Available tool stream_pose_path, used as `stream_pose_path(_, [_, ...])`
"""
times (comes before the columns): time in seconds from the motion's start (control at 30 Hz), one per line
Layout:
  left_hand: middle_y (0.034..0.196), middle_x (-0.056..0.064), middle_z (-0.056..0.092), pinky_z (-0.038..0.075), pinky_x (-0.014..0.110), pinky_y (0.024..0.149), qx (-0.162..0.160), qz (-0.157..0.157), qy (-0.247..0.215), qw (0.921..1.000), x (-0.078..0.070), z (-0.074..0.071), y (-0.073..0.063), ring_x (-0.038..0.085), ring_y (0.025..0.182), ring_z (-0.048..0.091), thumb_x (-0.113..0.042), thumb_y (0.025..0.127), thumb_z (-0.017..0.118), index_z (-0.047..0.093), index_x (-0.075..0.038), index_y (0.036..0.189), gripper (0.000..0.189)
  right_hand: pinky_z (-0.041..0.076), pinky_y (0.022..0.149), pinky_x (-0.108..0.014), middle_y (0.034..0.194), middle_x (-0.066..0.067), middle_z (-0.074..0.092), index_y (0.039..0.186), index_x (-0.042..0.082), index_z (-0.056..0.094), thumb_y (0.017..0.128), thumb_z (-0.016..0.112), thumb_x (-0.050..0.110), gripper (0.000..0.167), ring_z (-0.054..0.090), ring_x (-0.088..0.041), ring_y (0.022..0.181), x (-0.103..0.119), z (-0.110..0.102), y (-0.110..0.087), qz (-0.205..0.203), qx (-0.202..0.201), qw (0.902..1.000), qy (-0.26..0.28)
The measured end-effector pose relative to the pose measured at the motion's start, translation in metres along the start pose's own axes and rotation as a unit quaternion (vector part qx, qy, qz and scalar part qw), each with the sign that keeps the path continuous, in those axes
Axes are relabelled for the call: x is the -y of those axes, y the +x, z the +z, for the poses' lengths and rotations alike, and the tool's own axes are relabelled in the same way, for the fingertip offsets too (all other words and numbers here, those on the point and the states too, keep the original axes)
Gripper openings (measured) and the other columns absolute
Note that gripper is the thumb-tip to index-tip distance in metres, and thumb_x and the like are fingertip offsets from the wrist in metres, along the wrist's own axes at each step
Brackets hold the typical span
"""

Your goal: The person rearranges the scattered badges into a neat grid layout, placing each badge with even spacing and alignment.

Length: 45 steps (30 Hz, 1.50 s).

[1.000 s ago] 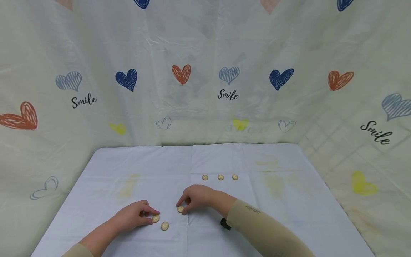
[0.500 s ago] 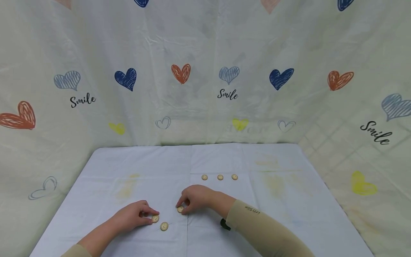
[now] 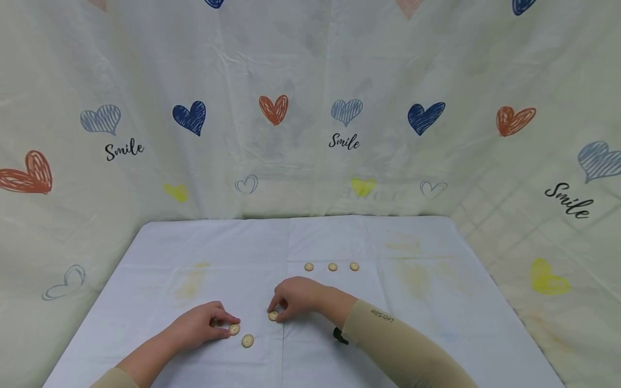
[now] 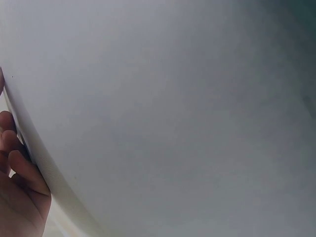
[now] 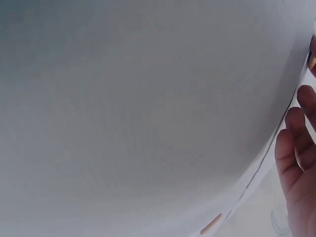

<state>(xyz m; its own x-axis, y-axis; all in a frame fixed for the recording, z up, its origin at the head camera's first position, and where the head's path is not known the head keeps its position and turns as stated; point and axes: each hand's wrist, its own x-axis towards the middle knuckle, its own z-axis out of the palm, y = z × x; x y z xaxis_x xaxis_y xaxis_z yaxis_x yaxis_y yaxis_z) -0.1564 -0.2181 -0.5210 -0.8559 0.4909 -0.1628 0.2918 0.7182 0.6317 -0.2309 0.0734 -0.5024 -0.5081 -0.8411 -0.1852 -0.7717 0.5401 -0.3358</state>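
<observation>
Between the thumb and index finger of my left hand point(image 3: 196, 326) is a round wooden button point(image 3: 234, 328), pinched at its edge on the white-covered table. My right hand point(image 3: 298, 297) pinches another wooden button point(image 3: 273, 316) farther right and slightly farther back. A third button point(image 3: 247, 340) lies flat between the hands, nearer to me and touched by neither. In the left wrist view only part of the left hand point(image 4: 24, 192) shows, its button out of sight. The right wrist view has the right hand point(image 5: 298, 153) at the edge, with a sliver of its button point(image 5: 312, 61) between the fingertips.
Behind my right hand, three more wooden buttons sit in a row: a left one point(image 3: 309, 267), a middle one point(image 3: 332, 267) and a right one point(image 3: 354, 266). A white cloth with yellowish stains covers the table point(image 3: 436, 323). A heart-printed curtain point(image 3: 301, 156) surrounds its back and sides.
</observation>
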Motion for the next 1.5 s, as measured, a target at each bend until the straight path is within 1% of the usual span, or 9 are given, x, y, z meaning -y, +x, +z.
stream_pose_path(0.17, [0.088,-0.017,0.055,0.04,0.025,0.062,0.002,-0.001,0.0,1.0,0.001,0.0,0.001,0.003,0.071,0.047,-0.043,0.083,0.077,0.076,-0.039,0.111,0.028,0.039,0.066,-0.016,0.075,0.018,0.055,0.11,0.031,0.078,0.087,0.077,0.032,0.023,0.048,0.001,0.07,0.0,-0.002,-0.001,0.005,-0.001,1.0,-0.001])
stream_pose_path(0.47, [0.089,-0.017,0.055,0.039,0.025,0.063,0.002,0.007,-0.001,1.0,0.002,0.0,0.0,0.002,0.072,0.046,-0.045,0.083,0.076,0.076,-0.04,0.111,0.028,0.04,0.066,-0.017,0.075,0.018,0.055,0.11,0.033,0.078,0.088,0.076,0.034,0.022,0.049,0.002,0.069,-0.005,-0.01,-0.006,0.023,-0.017,0.9992,0.028])
stream_pose_path(0.63, [0.09,-0.018,0.055,0.039,0.025,0.063,0.002,0.01,0.001,1.0,0.004,0.001,0.0,0.002,0.072,0.046,-0.045,0.084,0.076,0.075,-0.041,0.112,0.028,0.041,0.065,-0.018,0.076,0.018,0.055,0.11,0.034,0.077,0.088,0.076,0.035,0.022,0.05,0.001,0.069,-0.01,-0.013,-0.014,0.041,-0.025,0.9978,0.045])
stream_pose_path(0.77, [0.09,-0.018,0.055,0.039,0.025,0.064,0.002,0.011,-0.002,0.9999,0.004,0.001,-0.001,0.002,0.073,0.047,-0.044,0.084,0.076,0.075,-0.04,0.112,0.028,0.042,0.065,-0.019,0.076,0.016,0.054,0.111,0.034,0.077,0.088,0.076,0.035,0.023,0.05,0.0,0.07,-0.017,-0.019,-0.025,0.056,-0.031,0.9968,0.047])
stream_pose_path(0.9, [0.091,-0.018,0.055,0.039,0.025,0.064,0.003,0.012,-0.004,0.9999,0.004,0.0,-0.001,0.002,0.073,0.047,-0.044,0.084,0.076,0.075,-0.04,0.112,0.029,0.042,0.067,-0.02,0.075,0.017,0.055,0.112,0.033,0.077,0.088,0.076,0.033,0.023,0.05,0.0,0.07,-0.03,-0.024,-0.042,0.073,-0.042,0.9952,0.049])
stream_pose_path(1.03, [0.09,-0.018,0.055,0.039,0.025,0.064,0.002,0.012,0.0,0.9999,0.004,0.0,-0.001,0.002,0.073,0.046,-0.045,0.084,0.076,0.075,-0.041,0.112,0.029,0.043,0.068,-0.023,0.074,0.017,0.055,0.111,0.03,0.078,0.089,0.075,0.031,0.022,0.051,-0.002,0.071,-0.047,-0.029,-0.062,0.092,-0.057,0.9925,0.057])
stream_pose_path(1.13, [0.09,-0.018,0.055,0.039,0.025,0.064,0.004,0.012,0.001,0.9999,0.003,0.0,-0.001,0.002,0.072,0.046,-0.045,0.084,0.076,0.075,-0.04,0.112,0.028,0.044,0.068,-0.025,0.074,0.016,0.055,0.112,0.028,0.078,0.089,0.075,0.03,0.022,0.051,-0.003,0.071,-0.061,-0.032,-0.082,0.11,-0.066,0.9898,0.062])
stream_pose_path(1.37, [0.09,-0.017,0.055,0.038,0.025,0.063,0.0,0.012,0.001,0.9999,0.0,0.0,-0.002,0.002,0.072,0.046,-0.043,0.085,0.076,0.076,-0.037,0.112,0.028,0.044,0.067,-0.028,0.073,0.014,0.055,0.111,0.027,0.077,0.089,0.075,0.032,0.023,0.051,-0.006,0.07,-0.097,-0.034,-0.132,0.174,-0.092,0.9786,0.061])
stream_pose_path(1.5, [0.09,-0.017,0.055,0.038,0.025,0.063,-0.003,0.013,0.002,0.9999,-0.001,0.0,-0.002,0.002,0.072,0.046,-0.044,0.084,0.076,0.076,-0.038,0.112,0.028,0.044,0.066,-0.028,0.073,0.013,0.054,0.111,0.026,0.077,0.089,0.075,0.032,0.023,0.049,-0.006,0.069,-0.114,-0.035,-0.155,0.184,-0.104,0.9759,0.053])
